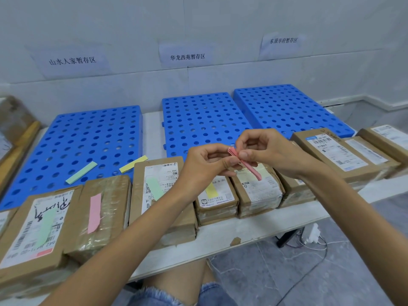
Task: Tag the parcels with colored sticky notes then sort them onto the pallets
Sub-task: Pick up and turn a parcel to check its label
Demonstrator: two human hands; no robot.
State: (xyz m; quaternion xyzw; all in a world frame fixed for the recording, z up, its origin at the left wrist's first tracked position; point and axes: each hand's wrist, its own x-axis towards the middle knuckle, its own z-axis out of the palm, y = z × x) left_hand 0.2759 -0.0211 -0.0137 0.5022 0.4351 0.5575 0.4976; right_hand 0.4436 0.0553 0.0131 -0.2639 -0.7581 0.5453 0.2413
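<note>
- Seen from my head camera, both my hands meet above the row of parcels at the front of the white table.
- My left hand pinches the pink sticky notes between thumb and curled fingers. My right hand pinches their upper end with its fingertips.
- The pink strip slants down over a small parcel.
- To its left, four parcels are tagged: a green note, a pink note, a second green note and a yellow note.
- Three blue pallets lie behind the parcels. A green pad and a yellow pad rest at the left pallet's near edge.
</note>
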